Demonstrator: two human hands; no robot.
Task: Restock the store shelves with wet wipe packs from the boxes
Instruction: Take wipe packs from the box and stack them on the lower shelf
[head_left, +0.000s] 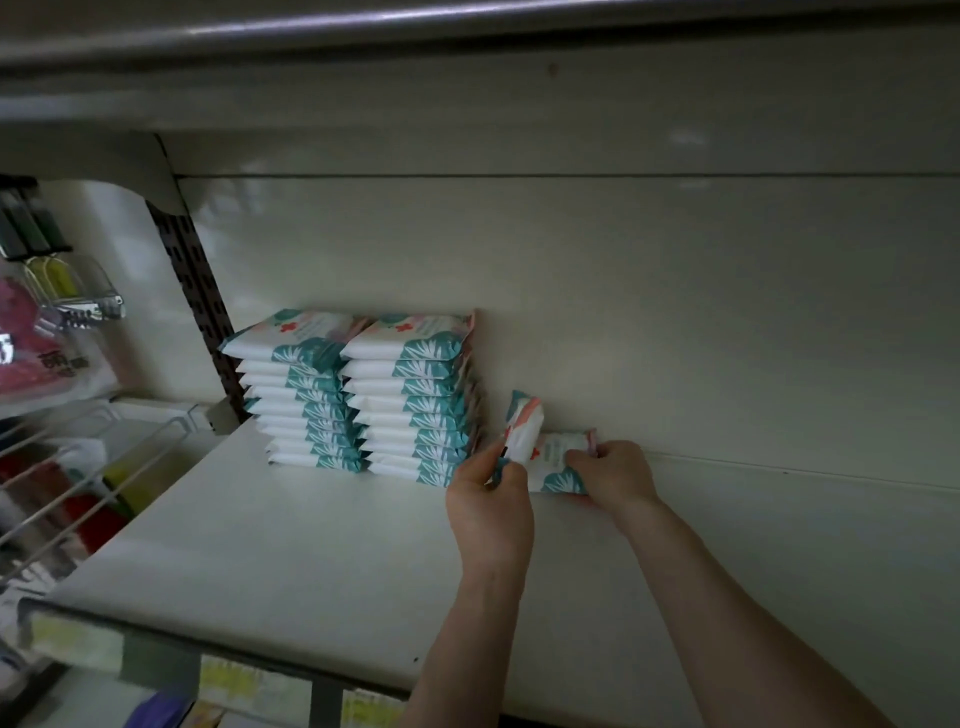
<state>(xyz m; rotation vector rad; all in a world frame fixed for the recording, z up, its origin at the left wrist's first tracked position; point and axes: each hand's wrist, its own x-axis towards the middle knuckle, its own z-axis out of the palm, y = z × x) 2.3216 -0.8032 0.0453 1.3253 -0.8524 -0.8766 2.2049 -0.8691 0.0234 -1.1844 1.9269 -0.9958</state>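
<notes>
Two tall stacks of white-and-teal wet wipe packs, the left stack (301, 389) and the right stack (415, 400), stand against the back wall of the white shelf (291, 545). Just right of them, my left hand (491, 499) grips one wipe pack (522, 428) held upright on its end. My right hand (613, 475) holds another wipe pack (558, 462) lying flat on the shelf by the back wall. Both forearms reach in from the lower right.
A perforated dark upright (195, 291) marks the shelf's left end. Beyond it hang wire racks (78, 483) and pegged goods (47, 322). The upper shelf (467, 62) overhangs close above. Price labels (244, 686) line the front edge. Bare shelf extends to the right.
</notes>
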